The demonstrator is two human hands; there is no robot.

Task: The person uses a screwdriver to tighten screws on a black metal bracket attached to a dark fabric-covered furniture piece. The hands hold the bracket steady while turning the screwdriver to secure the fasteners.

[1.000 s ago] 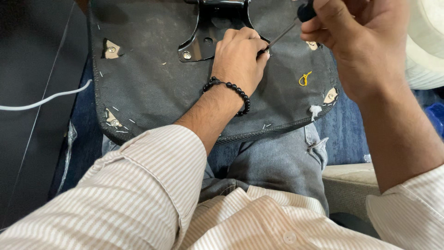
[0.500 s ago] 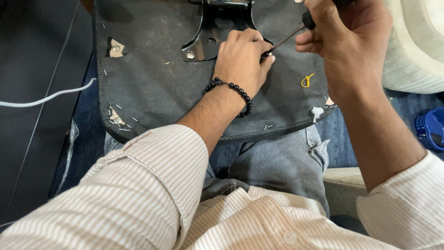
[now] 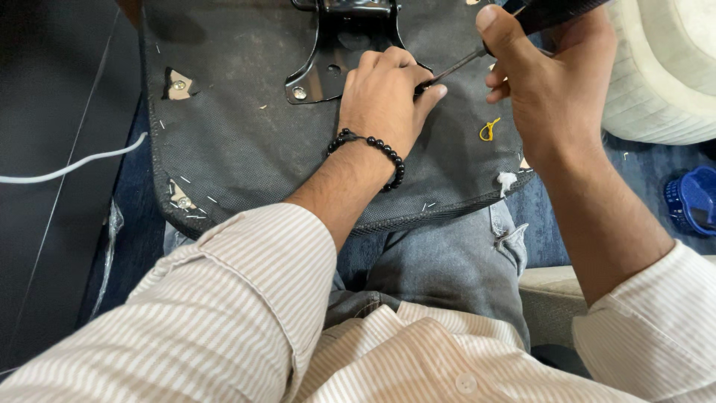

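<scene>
On the lap, fabric-covered seat base lying underside up; black metal bracket screwed to it; left hand curled shut, bracing the bracket edge; right hand closed on screwdriver, tip at left fingertips; likely stiff, fairly heavy; best gripped by handle.

One dark fabric-covered panel, lying across the person's lap. One black metal bracket on the panel's upper middle. Two hands: the left hand on the panel beside the bracket, and the right hand above the panel's right part. One screwdriver. One black bead bracelet. One white cable left of the panel. One blue object right of it.
</scene>
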